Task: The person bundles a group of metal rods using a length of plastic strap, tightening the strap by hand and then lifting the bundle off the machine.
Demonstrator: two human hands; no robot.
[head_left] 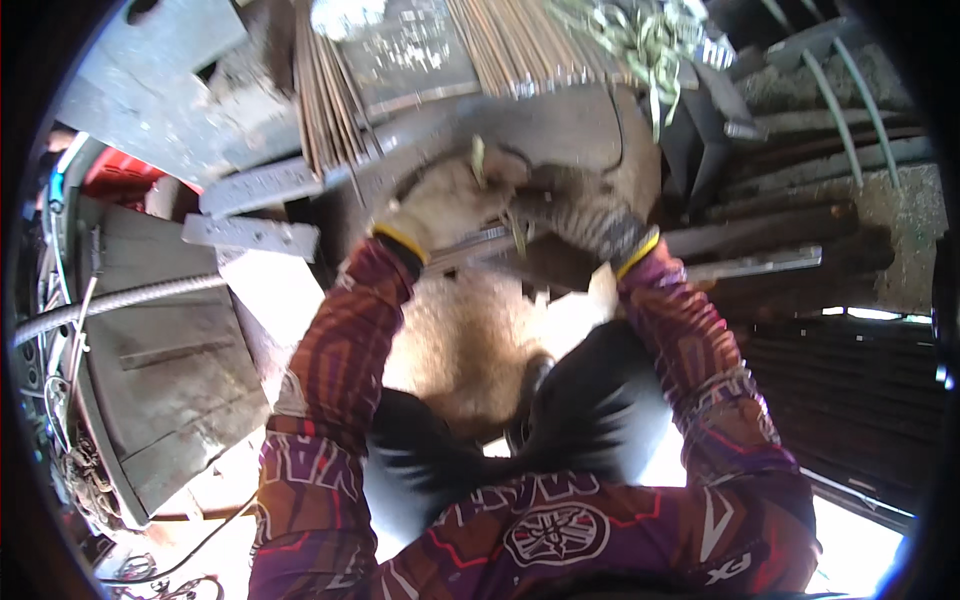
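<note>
Both my hands wear work gloves with yellow cuffs and meet over a worn brown surface point(570, 125). My left hand point(445, 205), in a pale glove, has its fingers curled inward. Opposite it, my right hand point(592, 215), in a darker grey glove, is closed too. A short pale green strip point(478, 160) sticks up by the left fingers, and another strip point(518, 232) hangs between the hands. Thin metal pieces point(485, 238) lie just under the gloves. What the fingers grip is blurred and partly hidden.
Bundles of thin rusty rods point(325, 100) point(515, 50) lie along the far side. Pale green strips point(645, 45) hang tangled at far right. Flat metal bars point(255, 238) jut out at left, near a ribbed hose point(120, 305). Long metal pieces point(770, 235) are stacked at right.
</note>
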